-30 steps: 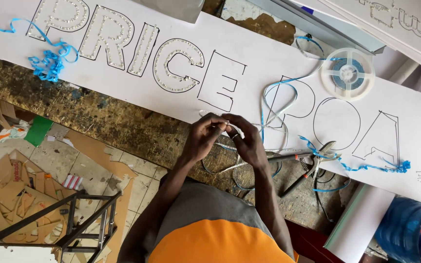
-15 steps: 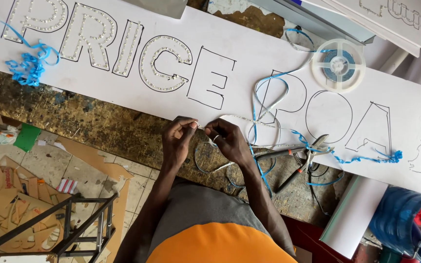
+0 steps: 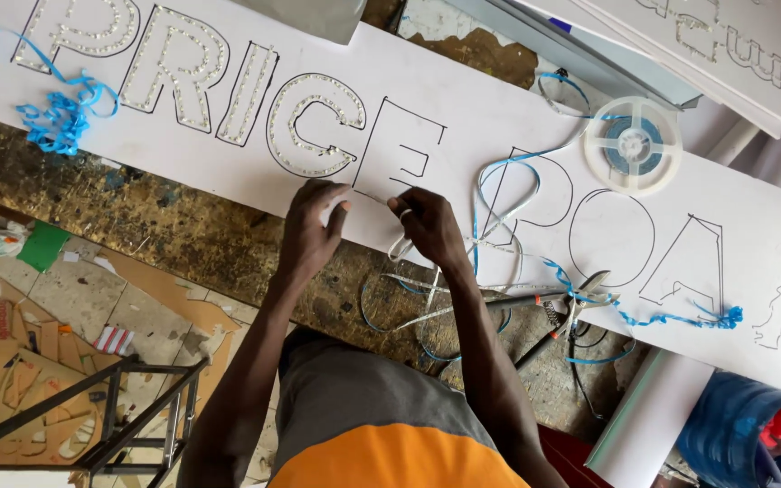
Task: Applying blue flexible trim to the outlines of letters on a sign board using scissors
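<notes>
Pinching a thin LED strip (image 3: pixel 374 196) taut, left hand (image 3: pixel 311 233) and right hand (image 3: pixel 428 226) stretch it crosswise along the white signboard's (image 3: pixel 499 117) near edge.

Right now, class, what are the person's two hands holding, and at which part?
Both the left hand and the right hand pinch a thin pale strip stretched between their fingertips, one at each end of that stretch.

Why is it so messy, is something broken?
Nothing looks broken. Blue ribbon lies tangled on the white board, and more trails off its edge by the pliers. Cardboard scraps litter the floor. The left hand and right hand pinch a thin strip.
</notes>
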